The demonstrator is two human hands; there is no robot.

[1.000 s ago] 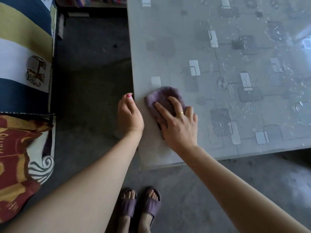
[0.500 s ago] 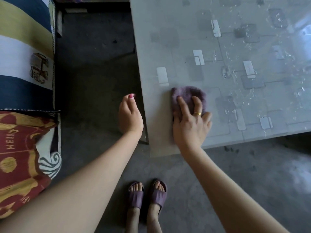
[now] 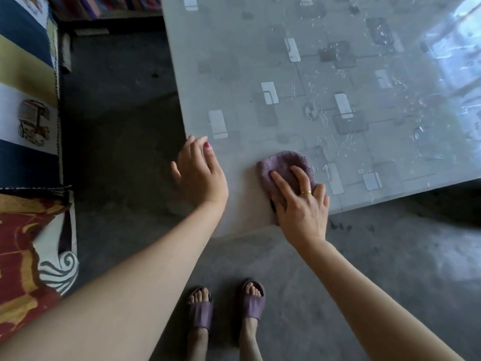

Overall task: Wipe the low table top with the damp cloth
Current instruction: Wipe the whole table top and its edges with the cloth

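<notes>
The low table top (image 3: 260, 61) is pale grey with a pattern of squares, and water drops lie over its right part. A purple cloth (image 3: 282, 164) lies bunched near the table's front left corner. My right hand (image 3: 302, 204) presses flat on the cloth, fingers spread over it, a gold ring on one finger. My left hand (image 3: 199, 173) is at the table's left edge with its fingers apart, holding nothing; its thumb lies over the table top.
A striped, patterned sofa cushion (image 3: 26, 113) stands at the left across a strip of dark concrete floor (image 3: 117, 126). My feet in purple slippers (image 3: 226, 306) are just in front of the table's corner. Bright glare covers the table's far right.
My right hand has slid the cloth to the right along the front edge, away from the left edge. My left hand has opened its fingers and come over the table's left edge.
</notes>
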